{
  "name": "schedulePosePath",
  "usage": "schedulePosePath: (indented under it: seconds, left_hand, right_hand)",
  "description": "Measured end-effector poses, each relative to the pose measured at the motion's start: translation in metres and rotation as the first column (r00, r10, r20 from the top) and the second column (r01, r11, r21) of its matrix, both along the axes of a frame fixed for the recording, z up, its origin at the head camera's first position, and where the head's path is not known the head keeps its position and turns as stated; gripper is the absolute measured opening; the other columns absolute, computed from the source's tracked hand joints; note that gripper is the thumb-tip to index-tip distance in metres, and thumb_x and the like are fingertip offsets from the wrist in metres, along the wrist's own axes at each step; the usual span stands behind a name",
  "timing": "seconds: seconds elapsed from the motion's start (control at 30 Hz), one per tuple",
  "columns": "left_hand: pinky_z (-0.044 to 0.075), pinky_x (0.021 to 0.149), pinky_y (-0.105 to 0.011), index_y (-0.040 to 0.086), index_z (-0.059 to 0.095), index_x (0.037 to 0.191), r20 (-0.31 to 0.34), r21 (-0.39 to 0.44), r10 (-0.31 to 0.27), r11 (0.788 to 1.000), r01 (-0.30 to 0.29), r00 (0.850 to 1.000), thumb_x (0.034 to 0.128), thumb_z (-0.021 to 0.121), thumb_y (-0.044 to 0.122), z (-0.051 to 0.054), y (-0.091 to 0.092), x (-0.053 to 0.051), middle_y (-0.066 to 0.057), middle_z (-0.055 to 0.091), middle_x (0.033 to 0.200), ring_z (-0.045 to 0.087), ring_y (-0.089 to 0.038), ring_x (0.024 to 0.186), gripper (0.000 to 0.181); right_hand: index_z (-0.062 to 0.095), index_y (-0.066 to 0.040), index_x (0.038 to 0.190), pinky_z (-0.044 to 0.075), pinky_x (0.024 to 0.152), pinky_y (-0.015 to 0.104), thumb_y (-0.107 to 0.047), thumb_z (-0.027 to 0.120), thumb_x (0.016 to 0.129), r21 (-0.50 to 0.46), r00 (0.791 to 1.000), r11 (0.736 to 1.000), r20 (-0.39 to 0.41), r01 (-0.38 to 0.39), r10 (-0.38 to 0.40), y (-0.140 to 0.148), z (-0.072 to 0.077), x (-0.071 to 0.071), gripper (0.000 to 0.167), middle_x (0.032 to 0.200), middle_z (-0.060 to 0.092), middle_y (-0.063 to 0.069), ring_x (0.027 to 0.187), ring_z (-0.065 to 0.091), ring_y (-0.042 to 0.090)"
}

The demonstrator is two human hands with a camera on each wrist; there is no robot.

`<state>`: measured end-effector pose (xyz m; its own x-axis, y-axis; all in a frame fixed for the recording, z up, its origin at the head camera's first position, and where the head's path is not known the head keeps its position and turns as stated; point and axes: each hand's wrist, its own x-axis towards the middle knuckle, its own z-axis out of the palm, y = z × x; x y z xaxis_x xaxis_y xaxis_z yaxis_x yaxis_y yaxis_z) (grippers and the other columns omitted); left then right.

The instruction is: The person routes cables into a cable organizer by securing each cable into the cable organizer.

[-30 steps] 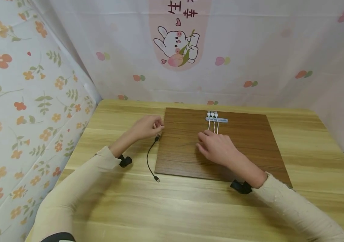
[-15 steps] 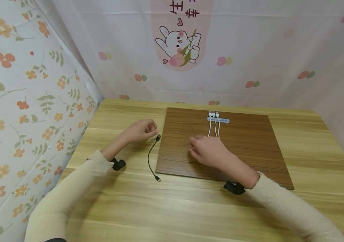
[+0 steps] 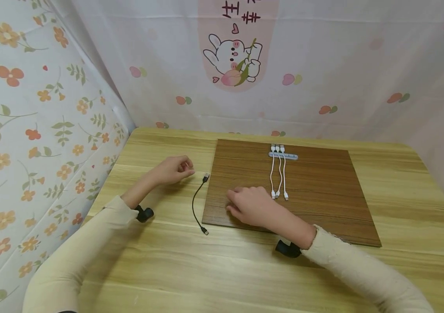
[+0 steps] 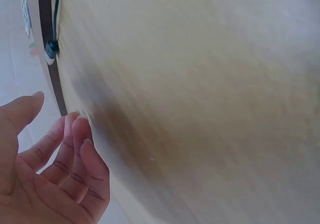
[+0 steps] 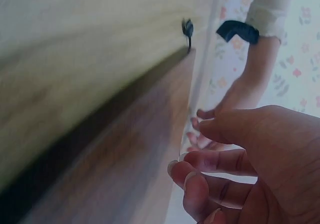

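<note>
My left hand [image 3: 173,169] hovers over the table left of the brown board, its fingers loosely curled with nothing between them. Just right of it, beside the board's left edge, lies a short black USB cable [image 3: 193,203] with a plug at each end. My right hand [image 3: 255,205] is over the board's left front part, fingers loosely bent and holding nothing, as the right wrist view also shows. Behind that hand, three short white USB cables [image 3: 284,176] lie side by side on the board. Their upper ends sit in a pale blue cable clip strip [image 3: 291,156].
The brown wood-grain board [image 3: 323,191] lies flat on the light wooden table [image 3: 214,274]. A white printed cloth [image 3: 316,65] hangs behind the table, and a floral cloth [image 3: 50,143] hangs at its left.
Both hands have drawn back to the left and slightly nearer, the right one away from the white cables, whose lower ends now show. The black cable stays in place.
</note>
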<state>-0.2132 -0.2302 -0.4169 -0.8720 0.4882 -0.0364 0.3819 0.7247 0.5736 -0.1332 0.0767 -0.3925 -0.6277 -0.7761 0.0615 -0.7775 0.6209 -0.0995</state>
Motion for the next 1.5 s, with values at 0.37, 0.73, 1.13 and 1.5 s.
schedulePosePath:
  seconds: [0.37,0.73,1.13,1.5]
  left_hand:
    - [0.049,0.08,-0.041,0.001,0.064,0.112,0.003,0.042,-0.015,0.999,0.015,1.0,0.0995,0.07,0.024,-0.005,0.001,-0.009,-0.004,0.065,0.092,0.062,-0.021,0.083,0.027]
    - [0.05,0.083,-0.04,0.003,0.066,0.118,0.048,0.053,-0.095,0.994,0.093,0.994,0.0958,0.075,0.018,-0.007,0.022,-0.015,-0.002,0.063,0.093,0.063,-0.022,0.089,0.028]
    - [0.055,0.084,-0.035,-0.001,0.07,0.123,0.06,0.1,-0.167,0.982,0.16,0.984,0.0913,0.078,0.008,-0.007,0.031,-0.013,-0.01,0.061,0.101,0.066,-0.027,0.094,0.034]
    - [0.054,0.081,-0.035,0.002,0.075,0.111,0.046,0.092,-0.15,0.985,0.146,0.988,0.0914,0.078,0.009,-0.007,0.032,-0.012,-0.006,0.061,0.096,0.066,-0.023,0.088,0.021]
  right_hand:
    - [0.067,-0.017,0.093,0.045,0.046,0.031,-0.032,0.069,0.098,0.017,0.995,0.998,0.073,-0.063,0.062,-0.03,-0.008,0.016,0.016,0.079,0.061,-0.004,0.058,0.054,0.011]
    - [0.063,-0.017,0.088,0.045,0.047,0.034,-0.037,0.068,0.098,0.078,0.988,0.985,0.038,-0.151,0.148,-0.053,-0.012,0.031,0.022,0.077,0.061,-0.003,0.059,0.057,0.013]
    - [0.066,-0.017,0.082,0.044,0.043,0.034,-0.042,0.067,0.096,0.169,0.975,0.971,-0.114,-0.168,0.189,-0.069,-0.021,0.05,0.029,0.071,0.06,-0.002,0.058,0.06,0.015]
    - [0.063,-0.017,0.073,0.037,0.038,0.031,-0.034,0.064,0.098,0.17,0.973,0.975,-0.158,-0.141,0.168,-0.073,-0.026,0.056,0.031,0.063,0.055,-0.003,0.051,0.052,0.01]
